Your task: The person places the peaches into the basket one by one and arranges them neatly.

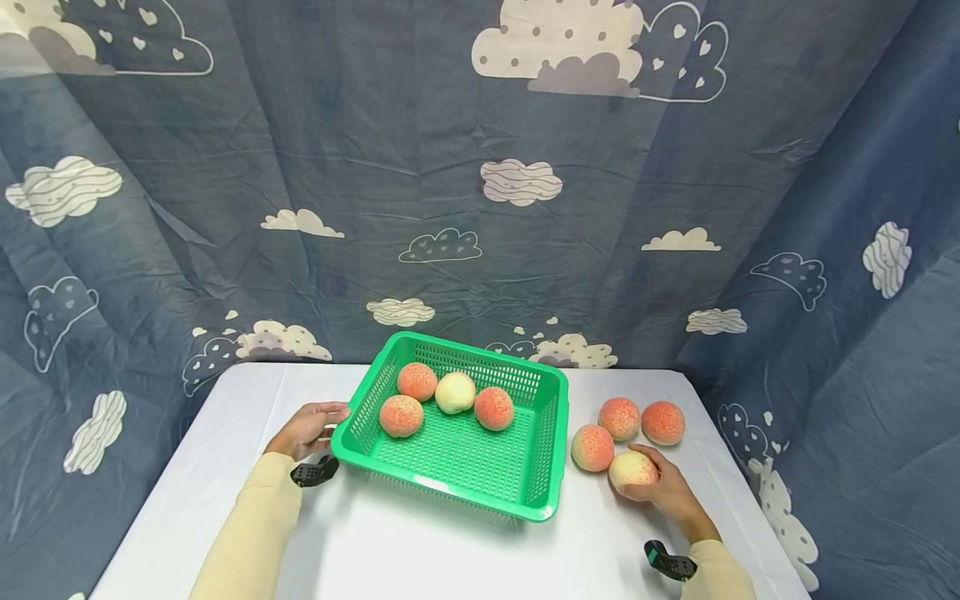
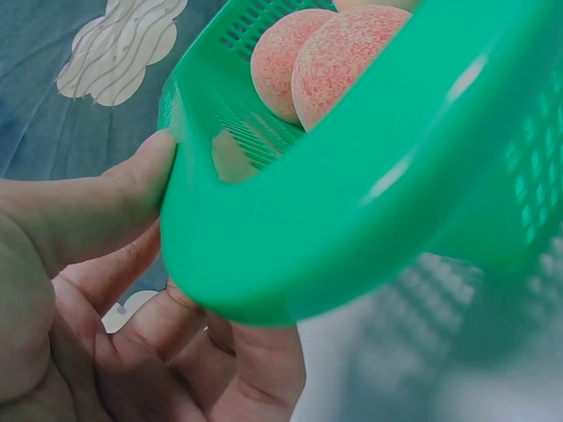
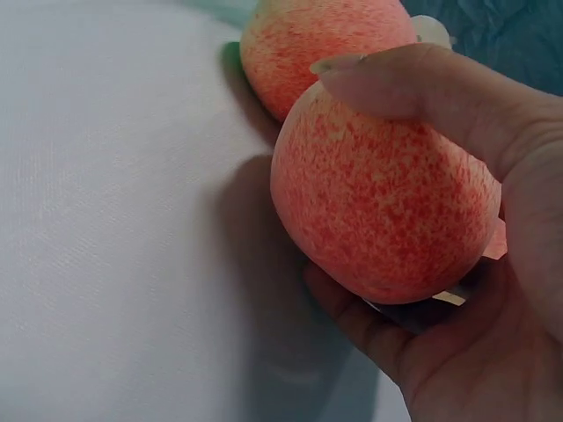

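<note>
My left hand grips the left edge of a green plastic basket; in the left wrist view, the thumb lies against the rim and the fingers curl below it. Inside are a pale yellow peach and several red-speckled ones, grouped toward the back left. To the right of the basket, my right hand holds a yellow and red peach between thumb and fingers, low over the table. Close around it sit three more peaches, one at the left, one behind and one at the back right.
A white cloth covers the table. Behind and beside it hangs a dark blue curtain with cloud prints. Each wrist wears a black band, the left band close to the basket's front left corner.
</note>
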The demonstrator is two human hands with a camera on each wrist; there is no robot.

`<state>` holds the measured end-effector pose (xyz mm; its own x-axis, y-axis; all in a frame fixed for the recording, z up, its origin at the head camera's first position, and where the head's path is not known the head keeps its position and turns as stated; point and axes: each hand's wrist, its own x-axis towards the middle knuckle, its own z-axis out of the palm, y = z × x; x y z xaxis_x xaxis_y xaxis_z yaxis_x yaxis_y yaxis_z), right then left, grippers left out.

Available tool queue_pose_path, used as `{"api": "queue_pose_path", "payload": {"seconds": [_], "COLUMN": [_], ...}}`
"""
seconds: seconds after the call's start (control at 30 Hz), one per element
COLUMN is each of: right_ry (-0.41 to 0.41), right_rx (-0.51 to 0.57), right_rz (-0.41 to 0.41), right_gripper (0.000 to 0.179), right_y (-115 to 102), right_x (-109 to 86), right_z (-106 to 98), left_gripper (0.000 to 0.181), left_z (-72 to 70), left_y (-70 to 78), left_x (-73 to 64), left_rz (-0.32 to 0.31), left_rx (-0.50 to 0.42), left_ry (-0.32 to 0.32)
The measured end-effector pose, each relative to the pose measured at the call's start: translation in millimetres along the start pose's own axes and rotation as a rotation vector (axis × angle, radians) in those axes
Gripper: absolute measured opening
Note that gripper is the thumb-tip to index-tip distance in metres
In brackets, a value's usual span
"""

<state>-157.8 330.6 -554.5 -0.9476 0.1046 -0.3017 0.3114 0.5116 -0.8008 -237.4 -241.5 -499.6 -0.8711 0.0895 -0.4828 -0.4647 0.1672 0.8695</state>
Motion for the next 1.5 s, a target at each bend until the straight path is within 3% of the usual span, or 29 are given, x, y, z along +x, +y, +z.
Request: {"api": "queue_pose_path", "payload": {"seconds": [0.37,0.73,1.17,1.5], "right_ry": [0.013,0.019,0.051,0.006], "right_rx": [0.013,0.029,0.065,0.094], "right_rz": [-0.021,-0.164,-0.235,-0.316], "right_gripper": [0.091,0.081,0.077,0.070], "right_y": [-13.6,-38.0,-79.1,-103.9], "right_x": [-7.2,-12.7,-12.3,-3.8], "right_z": [-9.4,-14.0,-5.0,4.7], "left_gripper": [0.047,0.048,0.047,0.047], "left_z": [0.0,-0.4,0.0,0.4], "left_y": [-1.4,-1.1,-1.1,-0.5], "left_x": [1.6,1.5,1.7,0.9], "left_rz": [-0.002,-0.007,-0.008,-0.006], "left_rx": [-0.010,-0.025,-0.015,-0.010], "left_ry": [-0.004,-0.007,-0.005,0.001]}}
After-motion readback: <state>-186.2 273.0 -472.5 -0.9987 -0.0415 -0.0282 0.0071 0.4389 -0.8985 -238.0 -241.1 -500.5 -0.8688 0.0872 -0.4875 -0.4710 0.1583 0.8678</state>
